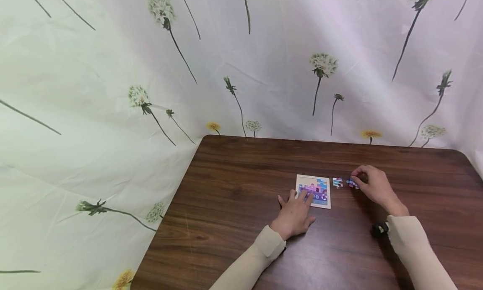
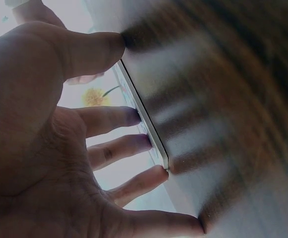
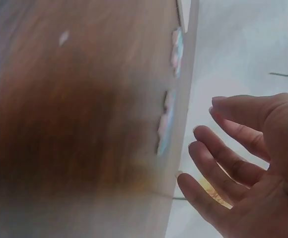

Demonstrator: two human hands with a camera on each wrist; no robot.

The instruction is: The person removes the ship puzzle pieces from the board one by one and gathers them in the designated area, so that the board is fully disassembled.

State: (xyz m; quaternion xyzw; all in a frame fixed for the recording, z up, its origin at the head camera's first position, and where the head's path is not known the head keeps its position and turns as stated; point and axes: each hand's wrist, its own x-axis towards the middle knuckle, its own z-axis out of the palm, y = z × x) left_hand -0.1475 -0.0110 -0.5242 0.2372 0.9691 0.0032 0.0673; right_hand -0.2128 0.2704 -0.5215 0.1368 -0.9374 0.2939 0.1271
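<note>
The left hand [image 1: 295, 214] lies flat, low in the middle of the head view, palm down on the brown table [image 1: 234, 197], its forearm in a beige sleeve running off toward the bottom edge. Its fingers are straight and spread, holding nothing; the fingertips [image 2: 134, 117] press on the lower left part of the puzzle board [image 1: 314, 191], and the thumb rests on bare wood just left of the board. The left wrist view shows the same: three fingertips on the thin white edge of the board, thumb and little finger on the table.

The right hand [image 1: 371, 185] sits at the right of the head view, wrist low, fingers bent toward the left. In the right wrist view the fingers [image 3: 218, 163] look relaxed and apart, close to a loose puzzle piece [image 1: 352, 183]; I cannot tell whether they touch it or pinch it. A second loose piece [image 1: 337, 182] lies between that piece and the board, near both but apart from them.

The board sits just right of the frame's centre, well away from every table edge. Bare wood stretches to the left of the board and above it up to the far edge, where a cloth printed with dandelions [image 1: 241, 63] hangs. The table's rounded left corner is in the upper middle of the frame
</note>
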